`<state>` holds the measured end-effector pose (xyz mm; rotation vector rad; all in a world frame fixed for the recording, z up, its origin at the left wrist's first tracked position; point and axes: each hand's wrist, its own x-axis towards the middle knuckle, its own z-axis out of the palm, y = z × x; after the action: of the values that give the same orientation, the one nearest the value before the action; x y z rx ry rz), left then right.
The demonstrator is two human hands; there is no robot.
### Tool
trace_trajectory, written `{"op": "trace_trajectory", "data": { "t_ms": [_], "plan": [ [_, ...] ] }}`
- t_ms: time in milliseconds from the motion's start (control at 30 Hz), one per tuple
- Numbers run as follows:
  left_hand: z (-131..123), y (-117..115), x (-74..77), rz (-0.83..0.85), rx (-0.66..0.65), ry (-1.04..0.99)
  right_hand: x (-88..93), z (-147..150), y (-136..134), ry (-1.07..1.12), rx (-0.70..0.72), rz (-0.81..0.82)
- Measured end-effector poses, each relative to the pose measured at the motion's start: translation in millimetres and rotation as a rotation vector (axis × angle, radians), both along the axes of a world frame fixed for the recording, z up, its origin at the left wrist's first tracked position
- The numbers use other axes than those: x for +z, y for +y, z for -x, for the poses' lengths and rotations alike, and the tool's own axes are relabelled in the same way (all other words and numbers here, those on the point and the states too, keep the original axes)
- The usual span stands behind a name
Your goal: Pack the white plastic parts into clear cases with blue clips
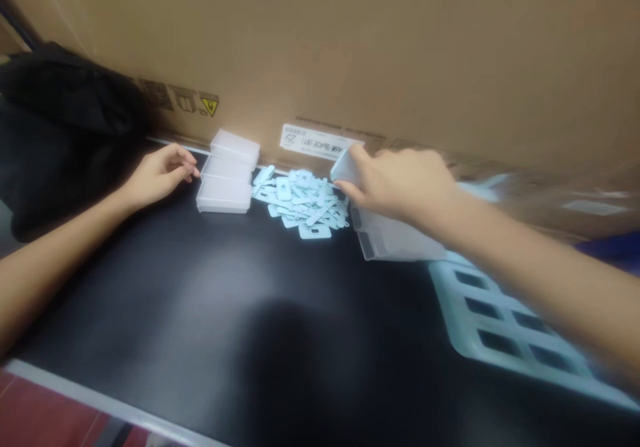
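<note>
At the left, my left hand hovers beside a stack of translucent plastic boxes, its fingers loosely curled and apart with nothing visible between them. My right hand grips a pale blue flat piece between thumb and fingers, above the right side of a heap. That heap of small light blue plastic pieces, some with cut-out holes, lies on the black table. More translucent boxes sit beneath my right hand and wrist, partly hidden by them.
A light blue tray with rectangular openings lies at the right, partly under my forearm. Behind everything stands a large cardboard box with a white label. Black cloth bulges at the left. The table's pale front edge shows below.
</note>
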<state>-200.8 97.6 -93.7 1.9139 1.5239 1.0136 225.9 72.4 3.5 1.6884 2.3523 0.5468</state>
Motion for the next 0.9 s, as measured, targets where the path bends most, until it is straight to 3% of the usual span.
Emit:
{"op": "trace_trajectory", "data": {
  "t_ms": [300, 567, 733, 900],
  "plan": [
    [-2, 1, -0.4, 0.041, 0.044, -0.04, 0.2, 2, 2, -0.015, 0.019, -0.007],
    [0, 1, -3.2, -0.02, -0.035, 0.0, 3.2, 13, -4, 0.072, 0.041, -0.034],
    [-3, 0, -3.8, -0.033, -0.069, 0.001, 8.6, 47, -15, 0.278, 0.281, -0.035],
    [-1, 2, -5.9, -0.052, -0.113, -0.004, -0.9, 97, -8, 0.408, 0.547, -0.046]
  ]
}}
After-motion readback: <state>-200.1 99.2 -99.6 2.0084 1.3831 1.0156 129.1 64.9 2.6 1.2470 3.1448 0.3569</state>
